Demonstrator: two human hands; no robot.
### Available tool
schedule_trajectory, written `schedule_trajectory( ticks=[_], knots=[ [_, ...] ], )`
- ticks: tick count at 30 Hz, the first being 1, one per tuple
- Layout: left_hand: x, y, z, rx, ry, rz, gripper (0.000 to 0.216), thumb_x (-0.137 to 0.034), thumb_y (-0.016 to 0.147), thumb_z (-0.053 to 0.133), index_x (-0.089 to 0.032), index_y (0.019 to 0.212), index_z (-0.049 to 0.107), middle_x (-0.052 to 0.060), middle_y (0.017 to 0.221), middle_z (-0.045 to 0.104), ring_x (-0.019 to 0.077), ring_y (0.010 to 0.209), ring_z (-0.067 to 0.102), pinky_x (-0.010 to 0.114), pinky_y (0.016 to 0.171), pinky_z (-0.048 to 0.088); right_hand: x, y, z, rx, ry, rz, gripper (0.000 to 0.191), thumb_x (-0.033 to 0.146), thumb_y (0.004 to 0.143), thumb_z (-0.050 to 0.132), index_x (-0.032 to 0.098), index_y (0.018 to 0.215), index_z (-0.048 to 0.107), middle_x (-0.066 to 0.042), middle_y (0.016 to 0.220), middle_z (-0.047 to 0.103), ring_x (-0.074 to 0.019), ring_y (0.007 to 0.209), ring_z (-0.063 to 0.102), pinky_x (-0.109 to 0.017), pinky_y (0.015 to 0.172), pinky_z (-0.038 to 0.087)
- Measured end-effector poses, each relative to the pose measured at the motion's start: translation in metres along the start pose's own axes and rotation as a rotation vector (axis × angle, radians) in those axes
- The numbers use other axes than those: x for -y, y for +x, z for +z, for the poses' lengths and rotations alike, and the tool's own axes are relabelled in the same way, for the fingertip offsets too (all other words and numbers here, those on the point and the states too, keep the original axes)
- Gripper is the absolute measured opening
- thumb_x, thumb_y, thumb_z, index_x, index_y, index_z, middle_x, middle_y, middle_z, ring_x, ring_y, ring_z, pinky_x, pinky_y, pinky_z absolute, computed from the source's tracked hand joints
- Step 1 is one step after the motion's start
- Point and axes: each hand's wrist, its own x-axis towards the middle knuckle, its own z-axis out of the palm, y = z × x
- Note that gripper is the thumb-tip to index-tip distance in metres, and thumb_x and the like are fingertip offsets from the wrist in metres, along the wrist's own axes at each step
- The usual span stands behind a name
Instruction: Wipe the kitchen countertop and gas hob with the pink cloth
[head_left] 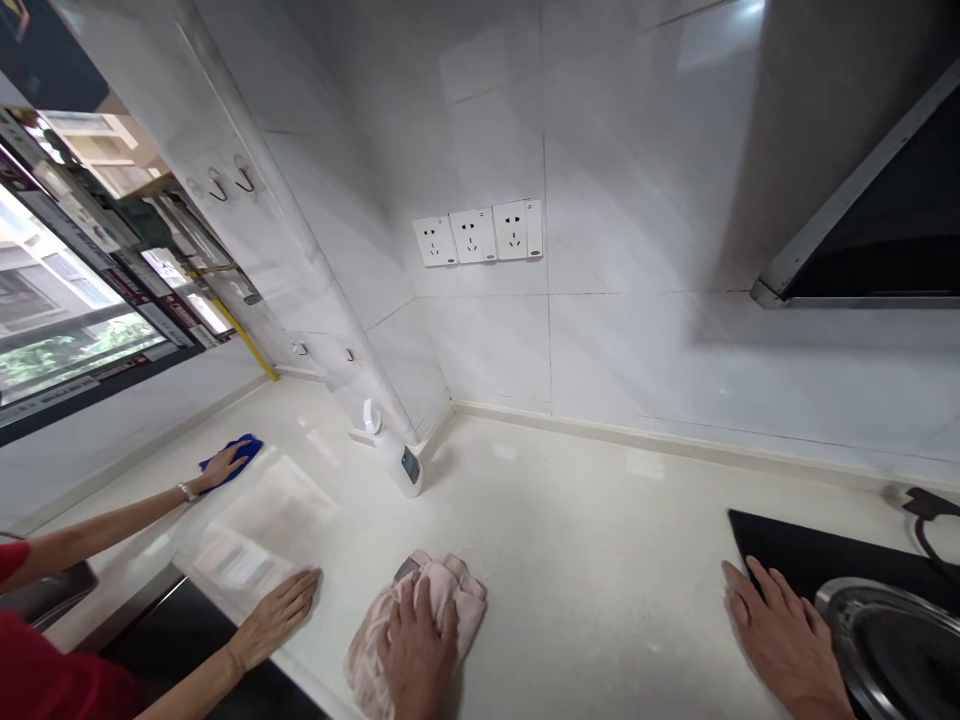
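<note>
My left hand (421,640) presses down on a crumpled pale pink cloth (469,590) on the cream countertop (570,560). Its fingers are bent over the folds, and the cloth bulges out around them. On the right, my right hand (784,635) rests palm down with fingers stretched out. It lies at the corner of a black cooktop (795,540), beside a round metal-rimmed hob part (892,640), and holds nothing. A white spray bottle (397,460) stands upright beyond the cloth, at the wall corner.
A person in a red sleeve works at left: one hand (225,465) on a blue cloth (244,455), the other hand (281,605) flat near the counter edge. Wall sockets (480,235) sit above the counter. A dark range hood (885,220) juts out upper right. A window (67,290) is left.
</note>
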Motion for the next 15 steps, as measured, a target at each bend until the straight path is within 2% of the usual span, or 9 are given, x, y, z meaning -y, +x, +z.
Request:
schedule_trajectory(
  ticks=[5, 9, 12, 15],
  knots=[
    [-0.019, -0.022, -0.005, 0.031, 0.018, 0.006, 0.051, -0.040, 0.099, 0.042, -0.021, 0.144, 0.058, 0.012, 0.156, 0.052, 0.0344, 0.140, 0.049, 0.054, 0.113, 0.037, 0.007, -0.001, -0.004, -0.041, 0.045, 0.007, 0.059, 0.042, 0.097, 0.026, 0.020, 0.139, 0.062, -0.014, 0.156, 0.049, -0.0329, 0.149, 0.036, -0.057, 0.120, 0.026],
    [-0.047, -0.044, -0.005, 0.093, -0.003, 0.034, 0.053, -0.041, 0.097, 0.045, -0.021, 0.145, 0.058, 0.013, 0.158, 0.050, 0.0359, 0.142, 0.048, 0.058, 0.114, 0.036, 0.010, 0.000, -0.006, -0.046, 0.061, 0.022, 0.057, 0.039, 0.097, 0.028, 0.024, 0.141, 0.059, -0.012, 0.157, 0.049, -0.0319, 0.151, 0.035, -0.059, 0.119, 0.025],
    [-0.076, -0.065, -0.003, 0.121, -0.055, 0.136, 0.053, -0.039, 0.094, 0.049, -0.023, 0.144, 0.059, 0.011, 0.158, 0.051, 0.0371, 0.142, 0.048, 0.061, 0.114, 0.036, 0.010, 0.000, -0.006, -0.057, 0.068, 0.012, 0.057, 0.040, 0.098, 0.026, 0.023, 0.141, 0.060, -0.013, 0.158, 0.048, -0.0315, 0.151, 0.033, -0.059, 0.119, 0.025],
    [-0.111, -0.092, 0.002, 0.044, -0.136, 0.271, 0.054, -0.038, 0.089, 0.056, -0.028, 0.142, 0.060, 0.008, 0.156, 0.054, 0.0358, 0.140, 0.051, 0.060, 0.115, 0.037, 0.012, 0.000, -0.006, -0.045, 0.047, 0.021, 0.059, 0.040, 0.100, 0.023, 0.021, 0.140, 0.062, -0.013, 0.158, 0.048, -0.0303, 0.152, 0.033, -0.057, 0.121, 0.022]
  ],
)
